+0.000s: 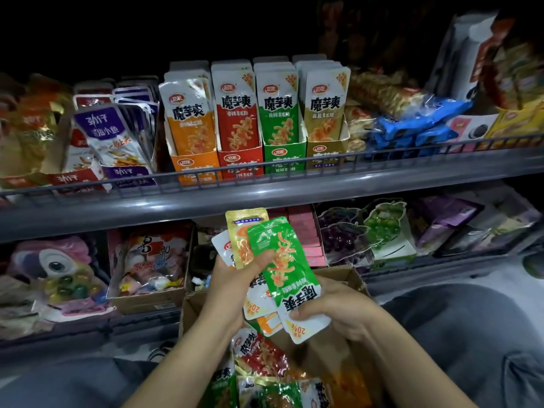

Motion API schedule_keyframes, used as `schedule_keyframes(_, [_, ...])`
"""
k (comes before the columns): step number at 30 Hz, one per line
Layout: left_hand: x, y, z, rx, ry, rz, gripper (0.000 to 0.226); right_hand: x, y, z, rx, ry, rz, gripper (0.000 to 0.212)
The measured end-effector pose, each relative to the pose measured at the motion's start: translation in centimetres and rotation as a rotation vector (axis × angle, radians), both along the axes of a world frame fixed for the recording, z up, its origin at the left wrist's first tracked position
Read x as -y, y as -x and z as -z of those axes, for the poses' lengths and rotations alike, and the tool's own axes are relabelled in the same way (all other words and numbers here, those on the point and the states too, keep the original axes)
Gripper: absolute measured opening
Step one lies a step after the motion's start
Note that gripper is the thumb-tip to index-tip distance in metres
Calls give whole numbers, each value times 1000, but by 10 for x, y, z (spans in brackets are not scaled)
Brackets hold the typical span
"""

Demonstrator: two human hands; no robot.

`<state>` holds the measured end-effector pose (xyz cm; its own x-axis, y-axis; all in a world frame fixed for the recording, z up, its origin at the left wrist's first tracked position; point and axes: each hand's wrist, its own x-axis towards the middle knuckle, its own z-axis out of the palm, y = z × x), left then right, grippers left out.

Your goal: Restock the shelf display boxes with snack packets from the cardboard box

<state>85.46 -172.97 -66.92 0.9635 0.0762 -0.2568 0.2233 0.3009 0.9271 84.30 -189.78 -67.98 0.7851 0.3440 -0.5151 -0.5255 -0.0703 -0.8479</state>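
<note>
Two hands work above the cardboard box (350,278), which sits below the lower shelf, between the person's knees. Left hand (235,278): fingers curled round a fanned bunch of packets (240,245), thumb pressed on the front; a yellow packet stands at the front of the bunch, white ones behind it. Right hand (332,307): pinches the white end of a green packet (287,269), thumb on top, fingers beneath. Green packet lies upside down, tilted, its upper end overlapping the bunch and touching the left thumb.

More loose packets (265,369) lie in the box below both hands: red, green, orange, heaped at odd angles.

Upper shelf (176,201), above the box: four display boxes side by side behind the wire rail. Orange display box (195,166) is leftmost, then red display box (240,163), green display box (284,157), yellow display box (325,151). Each holds upright packets matching its colour; orange row leans slightly left.

Left of the orange display box: purple-and-white fish snack packets (112,134). Right of the yellow display box: blue biscuit packs (412,125).

Lower shelf, just behind the box: pink cartons (306,234), grape-shaped packs to their right.
</note>
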Motion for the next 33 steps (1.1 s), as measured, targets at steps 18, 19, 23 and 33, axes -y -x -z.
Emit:
schedule_keyframes(18, [-22, -25, -45, 78, -27, -91, 31, 6, -34, -39, 304, -133, 453, 25])
schedule_keyframes(19, [-23, -26, -49, 93, -44, -81, 32, 6, -39, -47, 316, -92, 442, 23])
schedule_keyframes(23, [-27, -30, -56, 95, -32, -64, 33, 5, -60, -69, 349, -31, 433, 25])
schedule_keyframes(33, [-15, -48, -77, 161, 1, -106, 39, 4, -94, -131, 547, 175, 333, 26])
